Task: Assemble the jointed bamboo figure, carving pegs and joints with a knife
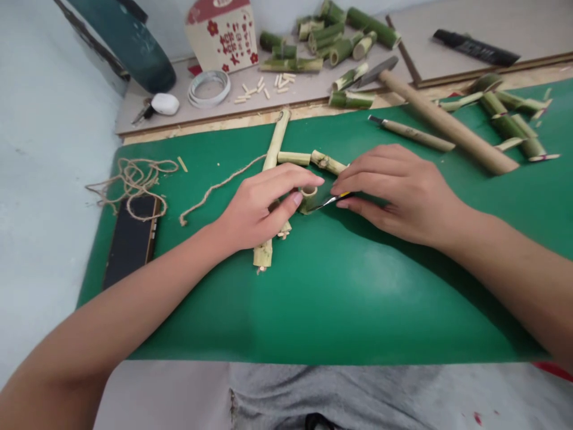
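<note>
A short green bamboo tube [308,200] stands with its open pale end up near the middle of the mat. My left hand [264,206] is closed on it, thumb and forefinger curled at its side. My right hand [394,191] grips a small craft knife [330,200] with a bit of yellow showing; the thin metal tip points at the tube's lower part. Most of the handle is hidden by my fingers. Under and beside my left hand lie joined peeled bamboo sticks [276,140], with a short crosspiece [293,158] and another bamboo piece [329,162] reaching toward my right fingers.
Twine [138,176] lies coiled over a dark phone [132,236] on the green mat [340,310]. Toward the back are a wooden-handled chisel [416,132], a long-handled hammer [452,122], cut bamboo [326,36], tape [209,89] and small pegs [255,91]. Bamboo offcuts [514,122] lie right.
</note>
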Demonstrator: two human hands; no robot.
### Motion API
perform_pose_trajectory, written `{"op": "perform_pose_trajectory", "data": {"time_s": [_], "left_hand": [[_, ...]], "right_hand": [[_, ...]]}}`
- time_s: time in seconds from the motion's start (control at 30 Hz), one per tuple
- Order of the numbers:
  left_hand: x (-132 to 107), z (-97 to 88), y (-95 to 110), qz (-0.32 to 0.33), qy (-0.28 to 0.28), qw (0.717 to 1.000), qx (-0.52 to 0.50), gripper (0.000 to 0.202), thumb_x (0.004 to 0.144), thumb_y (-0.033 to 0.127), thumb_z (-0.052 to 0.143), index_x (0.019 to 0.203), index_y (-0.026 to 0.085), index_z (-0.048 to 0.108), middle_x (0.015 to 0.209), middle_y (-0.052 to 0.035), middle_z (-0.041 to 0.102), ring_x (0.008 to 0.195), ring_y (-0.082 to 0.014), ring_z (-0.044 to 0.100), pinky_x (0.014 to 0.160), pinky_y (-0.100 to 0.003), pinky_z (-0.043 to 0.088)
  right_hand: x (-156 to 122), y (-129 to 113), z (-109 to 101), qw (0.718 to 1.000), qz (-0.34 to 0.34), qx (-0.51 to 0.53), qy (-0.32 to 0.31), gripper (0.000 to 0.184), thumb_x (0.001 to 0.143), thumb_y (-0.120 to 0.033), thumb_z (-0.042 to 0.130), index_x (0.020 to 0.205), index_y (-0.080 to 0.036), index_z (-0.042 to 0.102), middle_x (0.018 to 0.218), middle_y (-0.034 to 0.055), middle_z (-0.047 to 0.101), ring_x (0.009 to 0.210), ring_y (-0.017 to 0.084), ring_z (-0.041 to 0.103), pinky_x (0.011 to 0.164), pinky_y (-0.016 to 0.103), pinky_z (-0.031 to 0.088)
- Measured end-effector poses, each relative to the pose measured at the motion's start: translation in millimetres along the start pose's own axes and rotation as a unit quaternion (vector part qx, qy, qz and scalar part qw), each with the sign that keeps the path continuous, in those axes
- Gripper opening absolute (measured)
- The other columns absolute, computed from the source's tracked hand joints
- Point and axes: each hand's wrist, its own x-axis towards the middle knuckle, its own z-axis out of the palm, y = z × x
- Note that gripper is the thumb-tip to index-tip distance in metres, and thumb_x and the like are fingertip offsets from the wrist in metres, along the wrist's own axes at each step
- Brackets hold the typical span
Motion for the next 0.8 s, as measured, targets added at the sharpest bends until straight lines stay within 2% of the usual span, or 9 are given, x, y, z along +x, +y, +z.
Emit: {"op": "perform_pose_trajectory", "data": {"time_s": [0.33, 0.53, 0.8], "left_hand": [[2.2, 0.7, 1.9, -0.015, -0.010, 1.000, -0.015, 0.031, 0.109, 0.046, 0.052, 0.121, 0.028, 0.075, 0.115, -0.0078, 0.078, 0.114, -0.0258, 0.075, 0.098, -0.046, 0.063], [1.3, 1.2, 0.2, -0.004, -0.003, 1.000, -0.024, 0.023, 0.108, 0.040, 0.057, 0.119, 0.030, 0.075, 0.116, -0.0044, 0.079, 0.113, -0.0238, 0.075, 0.097, -0.045, 0.063], [1.5, 1.9, -1.0, -0.011, 0.007, 1.000, -0.013, 0.022, 0.107, 0.040, 0.060, 0.117, 0.029, 0.076, 0.115, -0.0040, 0.080, 0.109, -0.0225, 0.076, 0.095, -0.042, 0.063]], "right_hand": [[-1.2, -1.4, 0.2, 1.000, 0.006, -0.016, -0.012, 0.015, 0.103, -0.036, 0.064, 0.114, -0.035, 0.075, 0.106, 0.0051, 0.079, 0.097, 0.031, 0.073, 0.085, 0.052, 0.056], [0.2, -3.2, -1.7, 0.999, 0.035, -0.004, -0.033, 0.021, 0.103, -0.041, 0.062, 0.118, -0.039, 0.076, 0.107, 0.0067, 0.079, 0.100, 0.034, 0.071, 0.085, 0.054, 0.053], [2.8, -2.0, 0.4, 0.998, 0.047, -0.013, -0.038, 0.019, 0.105, -0.038, 0.059, 0.111, -0.037, 0.077, 0.101, 0.0065, 0.078, 0.096, 0.032, 0.069, 0.083, 0.051, 0.050]]}}
